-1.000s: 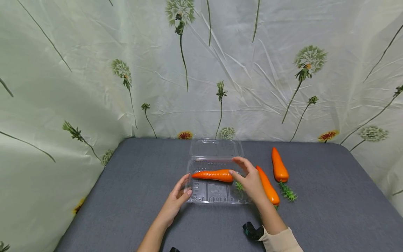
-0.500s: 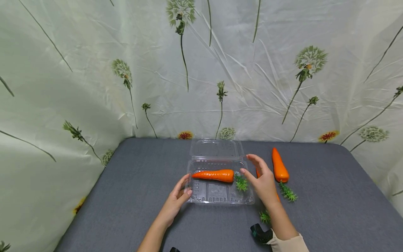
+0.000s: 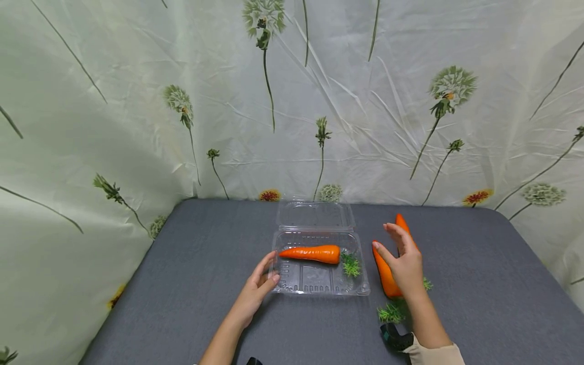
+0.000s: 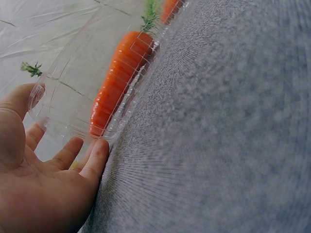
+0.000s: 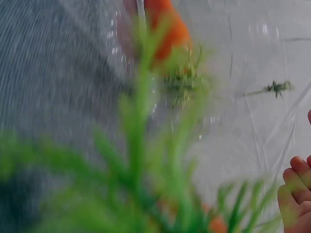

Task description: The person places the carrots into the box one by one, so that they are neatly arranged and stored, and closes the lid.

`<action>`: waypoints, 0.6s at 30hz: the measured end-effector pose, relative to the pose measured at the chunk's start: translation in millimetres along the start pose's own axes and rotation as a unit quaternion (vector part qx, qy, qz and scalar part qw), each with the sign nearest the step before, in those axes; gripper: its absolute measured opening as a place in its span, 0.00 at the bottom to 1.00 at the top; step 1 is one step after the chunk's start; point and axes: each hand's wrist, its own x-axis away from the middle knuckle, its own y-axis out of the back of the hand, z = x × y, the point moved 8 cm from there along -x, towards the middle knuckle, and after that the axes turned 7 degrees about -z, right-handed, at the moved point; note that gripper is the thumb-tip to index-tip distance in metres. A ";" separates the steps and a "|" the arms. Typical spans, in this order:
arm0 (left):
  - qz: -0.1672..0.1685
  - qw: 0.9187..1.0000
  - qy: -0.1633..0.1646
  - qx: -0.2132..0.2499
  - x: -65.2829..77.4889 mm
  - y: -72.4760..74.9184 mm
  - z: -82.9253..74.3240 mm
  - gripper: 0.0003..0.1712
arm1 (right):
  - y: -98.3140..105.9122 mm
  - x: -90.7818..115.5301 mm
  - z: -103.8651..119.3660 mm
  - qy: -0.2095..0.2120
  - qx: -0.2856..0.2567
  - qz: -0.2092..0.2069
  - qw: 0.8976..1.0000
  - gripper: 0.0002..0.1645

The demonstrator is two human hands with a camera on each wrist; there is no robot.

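- Three carrots are on show from where I stand, by the head view: a boxed carrot (image 3: 311, 254) in the clear container (image 3: 315, 290), plus a near carrot (image 3: 387, 276) and a far carrot (image 3: 400, 221) on the gray surface (image 3: 219, 238), off the container's right edge. The loose pair lie close together, so a hasty reach could knock one and set it rolling; the dark wrist device (image 3: 395, 338) might snag the greens (image 3: 390, 312).
- Same view: the right hand (image 3: 407, 266) hovers with fingers curved apart, holding nothing. The near carrot's tip lies just by its thumb; touching or not, I can't tell. The far carrot is partly hidden behind it.
- Left wrist view: the left hand (image 4: 48, 174), fingers loosely spread, touches the container's left edge. A careless push there could skid such light plastic. The boxed carrot's tip points at those fingers, clear wall between.
- Right wrist view: blurred greens, probably the near carrot's, fill the foreground and might foul a grip; the fingers show beyond them.
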 end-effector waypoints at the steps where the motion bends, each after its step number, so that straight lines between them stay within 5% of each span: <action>1: -0.001 1.000 0.002 0.001 -0.1 0.0 0.5 0.33 | 3.0 -0.6 -2.8 -0.002 0.005 -0.006 1.000 0.32; 18: 0.001 1.000 -0.001 -0.009 0.6 0.2 1.0 0.32 | 39.9 1.6 -37.2 -0.027 0.099 -0.072 0.992 0.32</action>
